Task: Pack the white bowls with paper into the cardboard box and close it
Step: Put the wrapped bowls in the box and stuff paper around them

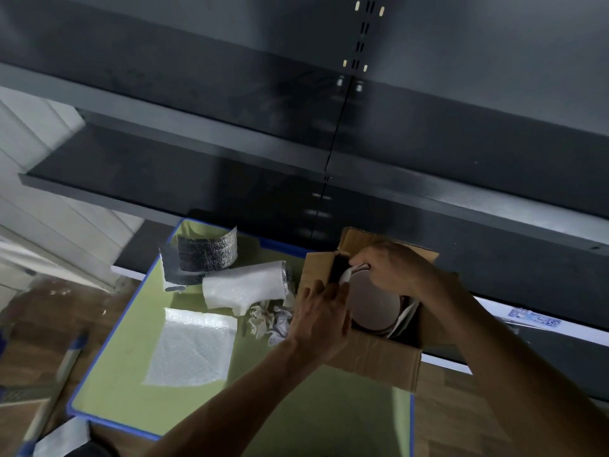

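Observation:
An open cardboard box [372,356] stands at the right edge of the green table [296,417]. Inside it a white bowl [374,300] stands on its side, its round face toward me, with more white rims showing behind it at the right. My right hand [395,268] reaches over the box's far side and grips the bowl's upper rim. My left hand [321,316] is at the box's left wall, fingers curled round the bowl's left edge. Crumpled paper [268,319] lies on the table just left of the box.
A roll of white foam wrap [244,283] and a dark grey mesh roll [207,252] lie at the table's far side. A flat bubble-wrap sheet [191,347] lies at the middle left. Dark shelves [329,136] rise behind the table. Wooden floor surrounds it.

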{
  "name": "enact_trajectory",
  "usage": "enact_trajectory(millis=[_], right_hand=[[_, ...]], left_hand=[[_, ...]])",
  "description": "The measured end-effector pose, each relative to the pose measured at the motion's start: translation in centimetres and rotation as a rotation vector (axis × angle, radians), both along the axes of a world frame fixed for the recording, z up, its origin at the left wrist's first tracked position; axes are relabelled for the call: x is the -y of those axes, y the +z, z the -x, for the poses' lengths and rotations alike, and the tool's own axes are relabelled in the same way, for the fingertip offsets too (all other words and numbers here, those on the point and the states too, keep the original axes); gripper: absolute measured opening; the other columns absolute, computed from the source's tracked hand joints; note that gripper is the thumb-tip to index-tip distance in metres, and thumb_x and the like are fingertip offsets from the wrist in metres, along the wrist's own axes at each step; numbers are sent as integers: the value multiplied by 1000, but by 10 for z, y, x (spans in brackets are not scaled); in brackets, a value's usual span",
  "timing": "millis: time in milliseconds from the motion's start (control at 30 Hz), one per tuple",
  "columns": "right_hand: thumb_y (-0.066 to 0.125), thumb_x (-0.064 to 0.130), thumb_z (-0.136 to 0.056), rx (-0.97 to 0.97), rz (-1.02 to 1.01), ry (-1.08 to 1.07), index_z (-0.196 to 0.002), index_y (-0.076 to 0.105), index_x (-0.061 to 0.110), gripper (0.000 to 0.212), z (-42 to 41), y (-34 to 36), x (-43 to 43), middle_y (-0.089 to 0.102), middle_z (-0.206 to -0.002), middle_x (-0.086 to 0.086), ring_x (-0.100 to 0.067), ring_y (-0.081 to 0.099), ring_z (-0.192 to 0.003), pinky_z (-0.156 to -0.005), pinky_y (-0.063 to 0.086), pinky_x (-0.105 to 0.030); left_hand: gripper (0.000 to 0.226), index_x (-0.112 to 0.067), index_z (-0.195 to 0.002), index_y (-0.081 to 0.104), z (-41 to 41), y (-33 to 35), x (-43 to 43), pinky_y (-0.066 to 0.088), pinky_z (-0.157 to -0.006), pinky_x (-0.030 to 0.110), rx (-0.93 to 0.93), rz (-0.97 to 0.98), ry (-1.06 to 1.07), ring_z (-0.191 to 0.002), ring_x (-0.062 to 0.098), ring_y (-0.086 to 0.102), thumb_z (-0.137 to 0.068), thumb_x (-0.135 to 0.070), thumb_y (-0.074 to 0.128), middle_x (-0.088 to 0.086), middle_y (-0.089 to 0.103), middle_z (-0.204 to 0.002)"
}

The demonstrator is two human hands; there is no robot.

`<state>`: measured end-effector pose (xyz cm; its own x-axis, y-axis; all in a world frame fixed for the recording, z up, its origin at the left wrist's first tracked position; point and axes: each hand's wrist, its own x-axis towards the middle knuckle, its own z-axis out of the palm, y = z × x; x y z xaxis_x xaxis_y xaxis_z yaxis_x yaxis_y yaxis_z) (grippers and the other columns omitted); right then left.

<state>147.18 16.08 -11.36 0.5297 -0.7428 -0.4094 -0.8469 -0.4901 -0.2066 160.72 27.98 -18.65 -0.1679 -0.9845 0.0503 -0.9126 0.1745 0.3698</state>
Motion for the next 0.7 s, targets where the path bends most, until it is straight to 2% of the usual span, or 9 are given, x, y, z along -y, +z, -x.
enact_trajectory(millis=[200, 367, 533, 633, 700], right_hand=[[51, 5, -85, 23, 52, -23, -129, 57, 36, 55, 4, -2, -14, 57, -136, 11, -12, 54, -122, -96, 49, -34], [51, 6, -89, 78, 121, -41, -132, 55, 36, 52, 3, 10, -20, 54, -139, 10, -13, 51, -126, -97, 47, -33], [47, 11, -94, 208, 144, 78, -131, 57, 32, 43, -30, 10, -44, 54, -136, 13, -8, 46, -125, -99, 46, -33], [51, 12, -94, 310, 147, 129, -126, 61, 29, 37, -62, 2, -65, 58, -129, 13, -6, 50, -120, -98, 46, -29], [53, 7, -92, 345, 141, 158, -126, 62, 26, 40, -85, -12, -75, 59, -129, 12, -6, 49, -120, -97, 47, -29]], left_hand=[[38, -16, -130, 57, -8, 6, -6, 47, -78, 34, -84, 83, -47, -92, 20, 55, -95, -27, 45, 4, 66, -115], [30, -21, -123, 62, -18, 17, -19, 48, -81, 25, -238, 104, -54, -100, 13, 54, -97, -21, 47, -4, 64, -117], [13, -24, -101, 60, -47, 21, -29, 48, -64, 28, -238, 131, 56, -85, 9, 51, -95, -19, 49, -7, 58, -98], [10, -22, -97, 61, -78, 13, -39, 47, -65, 26, -200, 123, 168, -82, 8, 50, -92, -15, 56, -6, 60, -93], [13, -20, -99, 65, -103, 1, -50, 44, -65, 23, -180, 106, 275, -82, 11, 53, -88, -12, 62, -5, 63, -93]])
